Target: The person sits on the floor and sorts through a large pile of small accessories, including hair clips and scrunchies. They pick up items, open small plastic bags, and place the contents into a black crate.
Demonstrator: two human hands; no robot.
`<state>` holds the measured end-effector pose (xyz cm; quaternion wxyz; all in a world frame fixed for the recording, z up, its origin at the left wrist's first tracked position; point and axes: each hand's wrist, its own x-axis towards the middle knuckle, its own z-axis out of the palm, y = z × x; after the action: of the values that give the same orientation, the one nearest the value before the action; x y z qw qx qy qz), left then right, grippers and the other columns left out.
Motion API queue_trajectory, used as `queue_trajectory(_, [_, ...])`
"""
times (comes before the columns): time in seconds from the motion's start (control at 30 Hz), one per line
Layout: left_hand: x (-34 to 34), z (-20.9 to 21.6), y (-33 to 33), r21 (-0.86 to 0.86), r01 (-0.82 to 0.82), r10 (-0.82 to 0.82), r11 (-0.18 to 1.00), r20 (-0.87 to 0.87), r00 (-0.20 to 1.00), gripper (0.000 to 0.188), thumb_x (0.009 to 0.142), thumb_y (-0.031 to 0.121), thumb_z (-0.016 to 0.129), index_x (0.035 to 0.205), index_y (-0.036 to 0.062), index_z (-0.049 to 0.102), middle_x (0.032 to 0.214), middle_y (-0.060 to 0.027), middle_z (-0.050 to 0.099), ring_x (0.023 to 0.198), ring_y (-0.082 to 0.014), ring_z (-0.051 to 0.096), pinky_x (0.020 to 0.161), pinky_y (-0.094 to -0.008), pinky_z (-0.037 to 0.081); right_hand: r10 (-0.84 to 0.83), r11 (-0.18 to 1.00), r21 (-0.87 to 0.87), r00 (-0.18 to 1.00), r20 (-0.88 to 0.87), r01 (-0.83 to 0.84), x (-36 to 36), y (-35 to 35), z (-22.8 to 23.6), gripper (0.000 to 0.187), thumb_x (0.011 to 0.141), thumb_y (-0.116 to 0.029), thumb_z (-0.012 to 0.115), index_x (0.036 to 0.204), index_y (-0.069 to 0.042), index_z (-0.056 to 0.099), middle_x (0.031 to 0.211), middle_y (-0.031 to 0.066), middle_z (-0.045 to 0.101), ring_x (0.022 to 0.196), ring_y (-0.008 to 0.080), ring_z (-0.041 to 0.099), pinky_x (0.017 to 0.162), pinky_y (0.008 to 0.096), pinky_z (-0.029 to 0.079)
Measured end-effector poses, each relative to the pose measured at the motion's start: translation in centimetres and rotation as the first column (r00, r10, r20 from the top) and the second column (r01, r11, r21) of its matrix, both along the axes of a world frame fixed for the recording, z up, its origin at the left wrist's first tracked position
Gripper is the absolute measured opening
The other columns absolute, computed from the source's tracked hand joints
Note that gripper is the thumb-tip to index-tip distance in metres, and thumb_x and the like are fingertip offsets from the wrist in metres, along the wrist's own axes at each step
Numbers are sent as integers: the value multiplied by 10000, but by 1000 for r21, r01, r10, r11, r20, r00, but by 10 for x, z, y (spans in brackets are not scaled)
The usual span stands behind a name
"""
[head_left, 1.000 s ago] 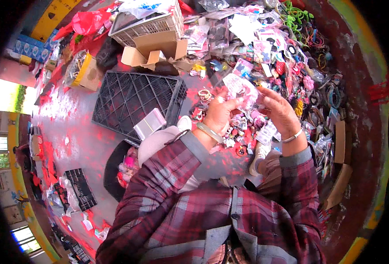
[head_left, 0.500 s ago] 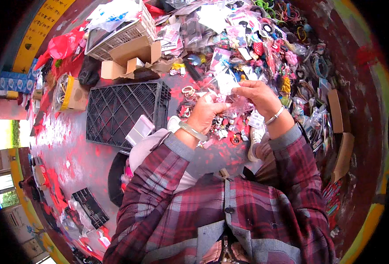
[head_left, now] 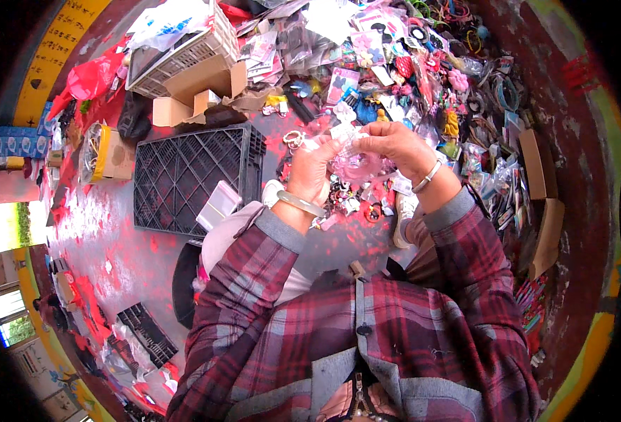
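In front of me, over a heap of small goods, my left hand (head_left: 313, 171) and my right hand (head_left: 402, 150) pinch the upper edge of a clear plastic bag (head_left: 354, 167). Something pinkish shows through the bag; I cannot make out what it is. White paper or film shows at the pinched edge between my fingertips. My fingers are closed on both sides, thumbs against fingertips. Below the bag lie several small hair accessories (head_left: 349, 204), partly hidden by it. A cream-coloured ring-shaped item (head_left: 293, 139) lies just beyond my left hand.
A black plastic crate (head_left: 191, 179) stands to the left, with a clear flat case (head_left: 219, 205) by its near corner. Behind it are an open cardboard box (head_left: 173, 111) and a white crate (head_left: 187, 63). Packaged accessories (head_left: 402, 67) pile up ahead and right. Cardboard (head_left: 539, 165) stands at the right.
My hands have drawn closer together along the bag's upper edge. The bag now hangs lower between them, and the white piece at the top appears smaller and crumpled.
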<state>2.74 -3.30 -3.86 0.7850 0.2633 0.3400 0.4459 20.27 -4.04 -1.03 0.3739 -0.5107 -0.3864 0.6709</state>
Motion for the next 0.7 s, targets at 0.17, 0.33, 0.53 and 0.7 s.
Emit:
queue_trajectory(0.17, [-2, -1, -2, 7, 9, -9, 1000, -35, 999, 179, 790, 53, 606, 950, -2, 547, 928, -88, 590, 902, -183, 557, 814, -317, 435, -73, 991, 108, 997, -6, 73, -2, 0, -5, 130, 769, -146, 662, 787, -20, 633, 683, -15, 572, 626, 56, 491, 570, 200, 382])
queue_trajectory(0.33, [0, 4, -1, -38, 101, -100, 994, 42, 994, 265, 811, 82, 583, 1049, -24, 536, 981, -87, 585, 907, -192, 560, 812, -314, 439, -67, 991, 123, 993, 102, 55, -1, 2, -4, 144, 767, -152, 665, 765, -13, 628, 656, -23, 562, 586, 53, 474, 515, 213, 372])
queue_trajectory(0.53, [-3, 21, 3, 8, -75, 75, 997, -47, 996, 438, 787, 78, 622, 1162, -38, 429, 1062, -110, 541, 937, -179, 548, 860, -308, 422, 11, 976, 196, 911, 412, -101, 11, 6, 10, 182, 720, -175, 693, 703, -9, 621, 604, -20, 545, 564, 60, 470, 493, 238, 384])
queue_trajectory(0.7, [-15, 18, 20, 573, 572, 80, 587, -744, 663, 465, 695, 109, 709, 1120, 34, 536, 1119, -80, 509, 983, -149, 518, 825, -273, 429, 157, 851, 237, 657, 737, -469, 16, 2, 12, 274, 638, -302, 680, 753, -55, 652, 667, 117, 606, 624, 264, 583, 581, 354, 458])
